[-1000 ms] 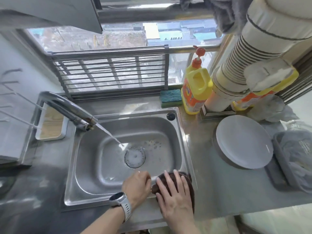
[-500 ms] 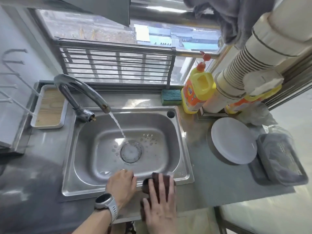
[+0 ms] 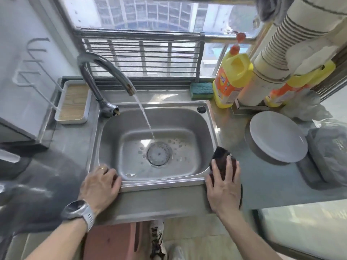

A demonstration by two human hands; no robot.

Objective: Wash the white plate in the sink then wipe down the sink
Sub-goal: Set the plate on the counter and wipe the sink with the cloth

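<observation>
The steel sink fills the middle of the view, with water running from the tap onto the drain strainer. The white plate lies upside down on the counter to the right of the sink. My right hand presses flat, fingers straight, on a dark brown cloth at the sink's front right corner. My left hand rests on the sink's front left rim, its fingers bent over the edge.
A green sponge and a yellow detergent bottle stand behind the sink. A wooden-bottomed tray sits at the back left. A bagged grey basket lies right of the plate. A big white pipe rises at the back right.
My right hand has slid the cloth rightward along the front rim to the right corner. My left hand has moved left to the front left rim. The camera view has pulled back.
</observation>
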